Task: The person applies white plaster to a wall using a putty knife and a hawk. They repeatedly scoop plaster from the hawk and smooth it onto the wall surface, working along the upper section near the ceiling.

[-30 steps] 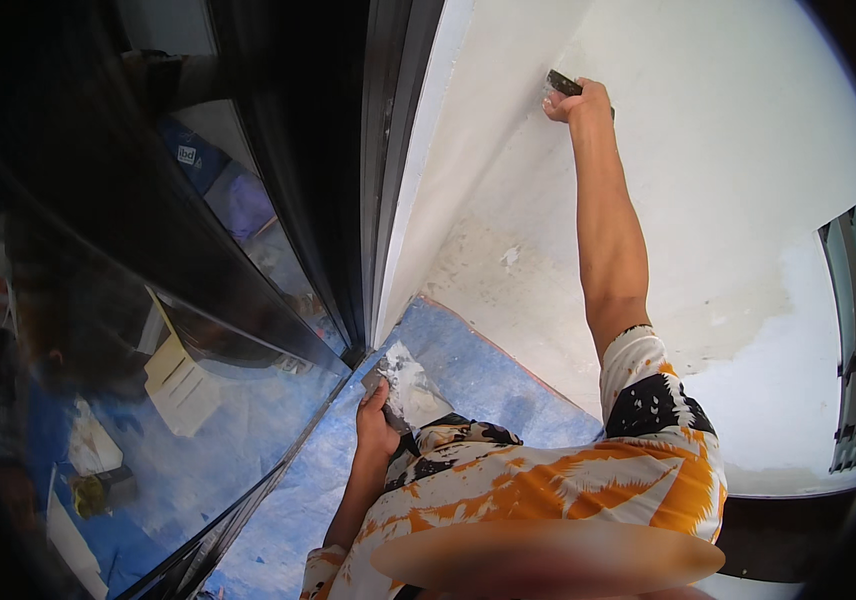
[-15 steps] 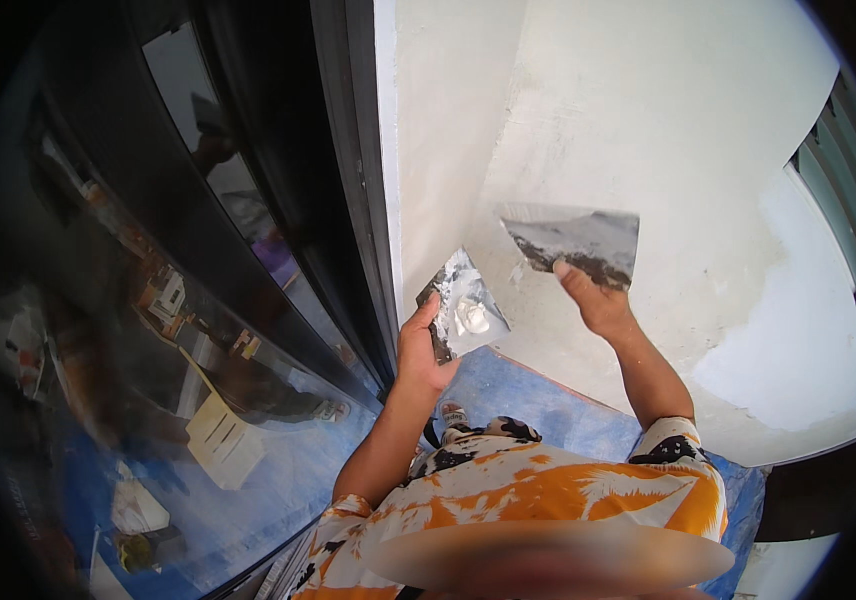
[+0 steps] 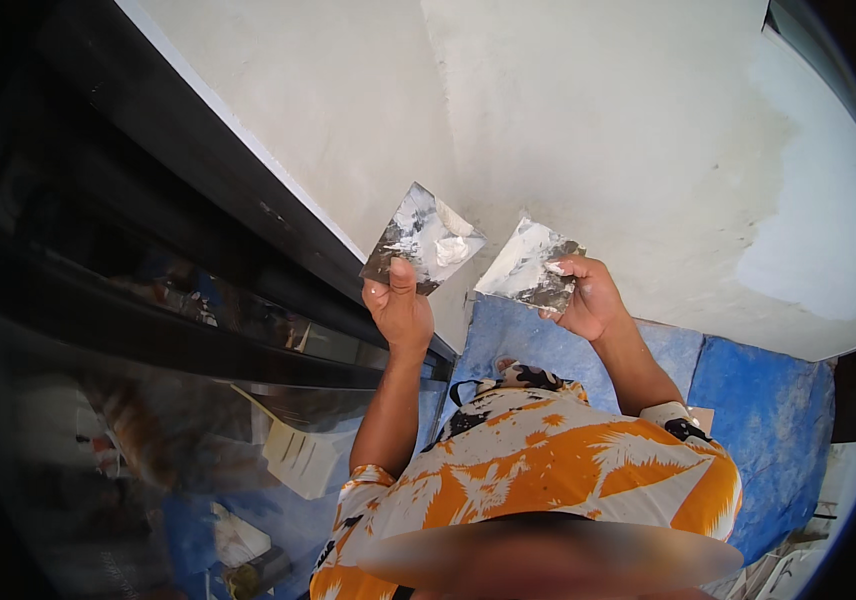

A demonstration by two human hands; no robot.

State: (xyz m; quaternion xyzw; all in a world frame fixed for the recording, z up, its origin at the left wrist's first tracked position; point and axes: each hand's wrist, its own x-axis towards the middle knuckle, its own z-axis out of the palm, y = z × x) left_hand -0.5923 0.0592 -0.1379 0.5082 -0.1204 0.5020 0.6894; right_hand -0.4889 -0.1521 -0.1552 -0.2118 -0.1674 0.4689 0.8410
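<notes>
My left hand (image 3: 400,305) grips a flat metal putty knife (image 3: 418,225) by its lower edge, thumb on top. A lump of white putty (image 3: 454,247) sits on that blade near its right corner. In my right hand (image 3: 593,297) is a second broad putty knife (image 3: 528,262), pinched at its right edge, its face smeared with white. The two blades lie side by side with a small gap between them, in front of the pale wall (image 3: 588,130). Some fingers are hidden behind the blades.
A dark framed glass door (image 3: 198,180) runs along the left, with reflections in it. Blue sheeting (image 3: 758,430) covers the floor below the wall. A whiter patch (image 3: 808,220) shows on the wall at right. A white slotted piece (image 3: 300,458) appears in the glass.
My right hand has come down and left, bringing its putty knife beside the other and turning its smeared face up. My left hand has risen slightly. The view has swung round.
</notes>
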